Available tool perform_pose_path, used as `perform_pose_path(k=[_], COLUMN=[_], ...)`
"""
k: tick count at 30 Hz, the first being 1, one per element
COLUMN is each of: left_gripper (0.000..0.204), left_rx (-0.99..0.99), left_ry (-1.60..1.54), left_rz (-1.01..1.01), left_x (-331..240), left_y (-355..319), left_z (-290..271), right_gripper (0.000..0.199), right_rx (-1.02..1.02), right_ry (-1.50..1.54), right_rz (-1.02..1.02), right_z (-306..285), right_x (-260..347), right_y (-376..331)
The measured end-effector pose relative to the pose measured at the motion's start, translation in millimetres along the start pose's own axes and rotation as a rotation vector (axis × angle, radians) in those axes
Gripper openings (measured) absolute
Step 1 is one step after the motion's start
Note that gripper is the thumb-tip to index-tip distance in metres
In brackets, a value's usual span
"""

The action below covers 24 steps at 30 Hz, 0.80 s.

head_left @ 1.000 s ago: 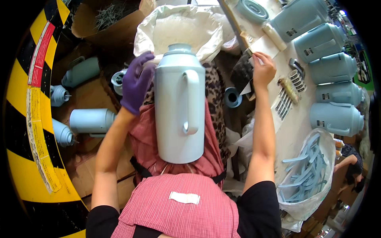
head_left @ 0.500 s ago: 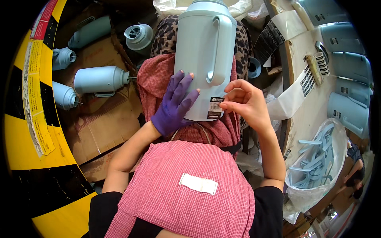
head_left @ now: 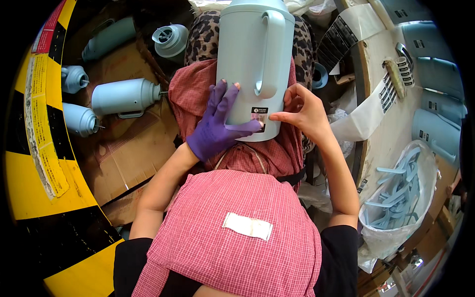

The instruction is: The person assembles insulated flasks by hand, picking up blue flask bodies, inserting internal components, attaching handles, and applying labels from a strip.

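Both hands [head_left: 217,126] [head_left: 302,111] slid lower; jug [head_left: 252,64] lies lengthwise between them.

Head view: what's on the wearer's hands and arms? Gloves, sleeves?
Left hand wears a purple glove ending at the wrist; right hand is bare. Both forearms are bare below short black sleeves. A red checked apron covers the chest.

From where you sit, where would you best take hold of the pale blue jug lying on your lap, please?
Probably by the loop handle of the jug, from above: it faces up along the body with an open gap for fingers. The gloved left hand and bare right hand crowd its base.
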State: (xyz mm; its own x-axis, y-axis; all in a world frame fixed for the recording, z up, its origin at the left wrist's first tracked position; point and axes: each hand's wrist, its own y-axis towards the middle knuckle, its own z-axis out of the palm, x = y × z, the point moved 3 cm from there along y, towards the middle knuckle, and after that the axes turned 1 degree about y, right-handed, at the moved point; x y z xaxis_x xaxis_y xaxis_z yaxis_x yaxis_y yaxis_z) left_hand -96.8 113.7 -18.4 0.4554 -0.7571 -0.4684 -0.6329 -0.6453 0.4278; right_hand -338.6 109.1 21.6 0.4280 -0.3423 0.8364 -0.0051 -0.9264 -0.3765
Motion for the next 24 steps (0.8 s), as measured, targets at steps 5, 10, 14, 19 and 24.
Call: perform_pose_path(k=[5,10,14,19,24], left_gripper=[0.036,0.035,0.032,0.039,0.020], left_rx=[0.085,0.105,-0.228,0.083,0.218], left_ry=[0.107,0.166,-0.161,-0.024,-0.817], left_rz=[0.060,0.495,0.006,-0.085,-0.219], left_x=[-3.8,-22.7,42.9,192.2,212.8], left_y=[2.2,26.4,106.8,212.5,223.8], left_z=[-6.0,-37.4,-68.6,-30.2,-40.6], right_gripper=[0.051,0.045,0.019,0.022,0.023], right_rx=[0.017,-0.268,-1.012,-0.920,-0.932], right_ry=[0.062,-0.094,-0.234,-0.505,-0.552], right_rz=[-0.206,-0.286,-0.220,-0.301,-0.255], right_z=[1.7,-70.8,-197.1,-263.0,-267.1], right_x=[-10.5,-26.6,-72.5,-127.8,-140.3], right_y=[-14.9,-66.6,-71.0,-22.4,-13.9])
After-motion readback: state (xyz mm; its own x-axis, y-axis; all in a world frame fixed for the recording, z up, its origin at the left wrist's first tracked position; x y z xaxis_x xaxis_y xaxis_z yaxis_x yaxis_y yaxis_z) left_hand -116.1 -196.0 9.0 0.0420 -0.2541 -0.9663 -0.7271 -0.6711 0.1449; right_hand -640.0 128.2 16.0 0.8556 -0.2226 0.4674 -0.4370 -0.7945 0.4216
